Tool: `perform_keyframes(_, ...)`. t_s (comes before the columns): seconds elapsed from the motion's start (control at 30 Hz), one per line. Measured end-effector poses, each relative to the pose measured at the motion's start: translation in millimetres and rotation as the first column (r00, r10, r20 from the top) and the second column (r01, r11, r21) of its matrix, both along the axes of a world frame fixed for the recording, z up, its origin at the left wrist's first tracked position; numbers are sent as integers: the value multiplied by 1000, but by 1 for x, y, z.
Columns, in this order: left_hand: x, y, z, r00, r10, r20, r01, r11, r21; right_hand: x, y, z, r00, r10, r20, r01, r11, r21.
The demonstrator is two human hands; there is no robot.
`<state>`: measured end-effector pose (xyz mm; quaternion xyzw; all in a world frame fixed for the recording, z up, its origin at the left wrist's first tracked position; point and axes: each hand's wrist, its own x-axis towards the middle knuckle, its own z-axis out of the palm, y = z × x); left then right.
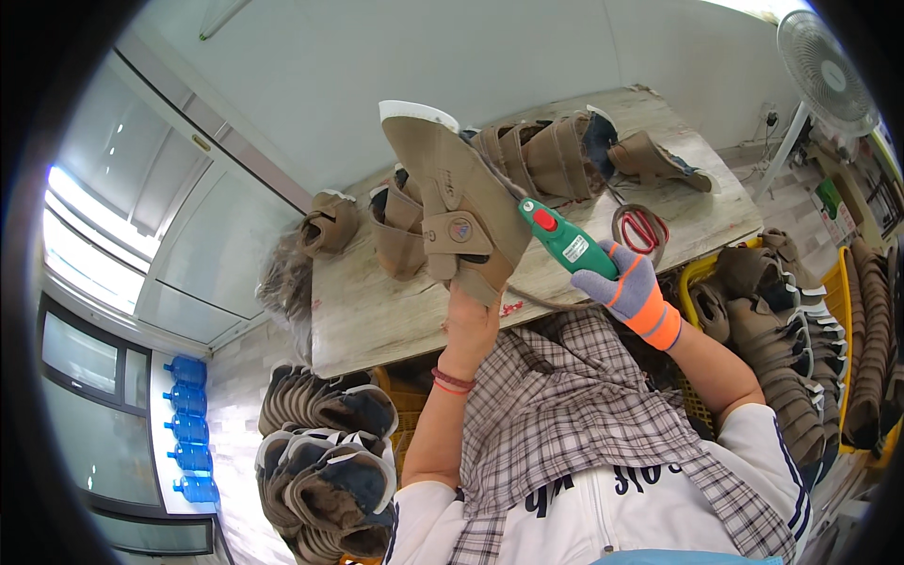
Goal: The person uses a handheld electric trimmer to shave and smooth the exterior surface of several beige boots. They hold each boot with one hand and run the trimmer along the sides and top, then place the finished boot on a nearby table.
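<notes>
My bare left hand (pixel 471 326) holds up a brown shoe upper (pixel 454 184) with a strap, a round badge and a white edge at its tip. Its fingers are mostly hidden behind the upper. In my right hand (pixel 633 299), gloved in grey and orange, is a green handheld power tool (pixel 576 249) with a red switch. The tool's front end meets the right edge of the upper; its working tip cannot be made out. Behind them, more brown uppers (pixel 556 155) lie on the table (pixel 348 325). Red-handled scissors (pixel 643 229) rest right of the tool.
Stacked uppers (pixel 325 480) stand at lower left, and others fill a yellow basket (pixel 845 348) at right. A clear plastic bag (pixel 287 287) hangs by the table's left end. Blue water bottles (pixel 190 428) line the left wall; a white fan (pixel 829 75) stands far right.
</notes>
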<state>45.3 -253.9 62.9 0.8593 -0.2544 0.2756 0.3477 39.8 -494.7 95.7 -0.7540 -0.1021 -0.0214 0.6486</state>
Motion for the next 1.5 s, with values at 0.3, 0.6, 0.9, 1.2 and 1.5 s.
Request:
perform_keyframes(0.3, -7, -6, -26, 999, -11, -52, 26, 958, 287, -1, -7, 1, 990, 36, -140, -1, 971, 241)
perform_keyframes(0.6, -15, -3, -28, 995, -99, -14, 98, 939, 329, 3, -6, 0, 987, 45, -157, 2, 957, 289)
perform_keyframes(0.9, -67, 110, -28, 833, 553, 2, -544, 818, 186, 3, -38, -42, 981, -73, -182, 100, 985, 139)
perform_keyframes(1.2, -10, 231, -49, 642, 722, 257, -760, 558, 333, -2, -41, -71, 953, -119, -278, 110, 993, -49)
perform_keyframes(1.5, 115, 149, -99, 817, -88, -570, -562, 103, -821, 6, -30, -73, 955, -76, -286, 40, 991, -132)
